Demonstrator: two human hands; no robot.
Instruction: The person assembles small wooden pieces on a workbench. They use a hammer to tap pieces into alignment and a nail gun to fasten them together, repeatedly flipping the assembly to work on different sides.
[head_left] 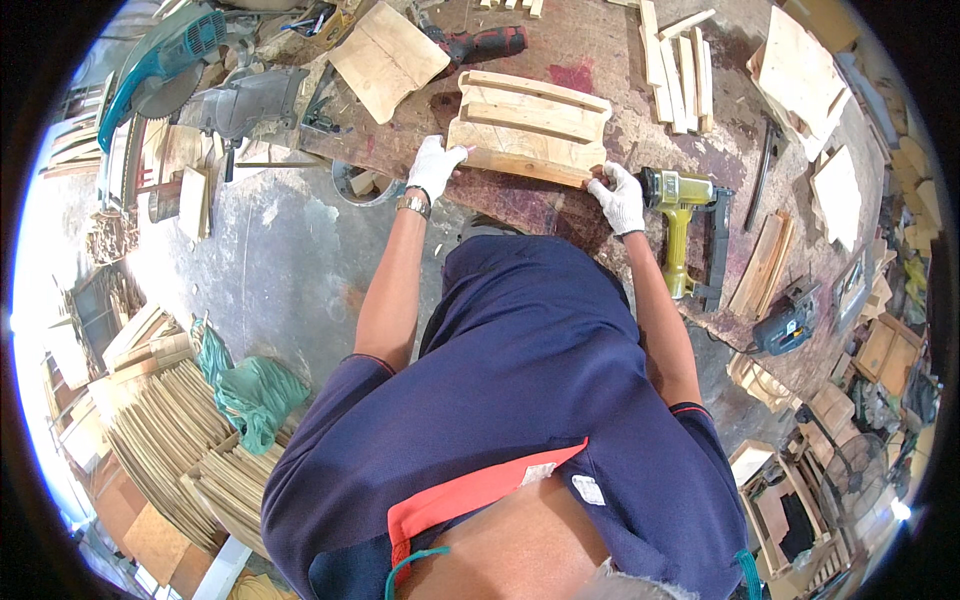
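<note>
We have the slatted wooden frame (528, 128) lying flat at the near edge of the bench (620, 60), its cross slats running left to right. Our left hand (435, 165) presses on its near left corner and our right hand (618, 197) on its near right corner, gloved fingers curled against the wood, steadying more than gripping. It looks like squaring up before fastening; the yellow nail gun (682, 205) lies just beside our right hand, loose slats (680, 65) farther back.
</note>
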